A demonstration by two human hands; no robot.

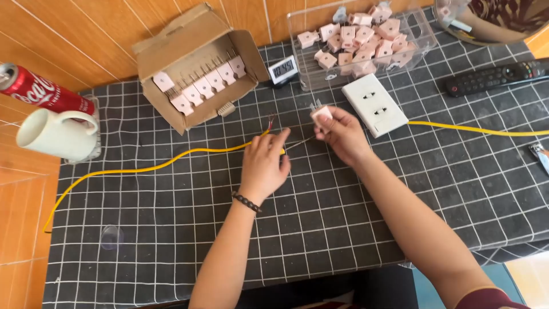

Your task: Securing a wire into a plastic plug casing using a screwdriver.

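plug (pixel 321 114) in right hand (pixel 342 135) | cable (pixel 171 162) (yellow) under left hand (pixel 264 164)

You are looking down at a table covered by a black cloth (pixel 171 229) with a white grid pattern, which fills most of the view. Behind the cloth's far edge and along its left side you see orange-brown tiles (pixel 74 40) with pale grout lines, laid at a slant. Below the cloth's near edge, at the lower right, a patch of pale blue floor (pixel 503 274) shows, with a lighter strip beside it. The light on the cloth is even and soft, with only faint shadows.
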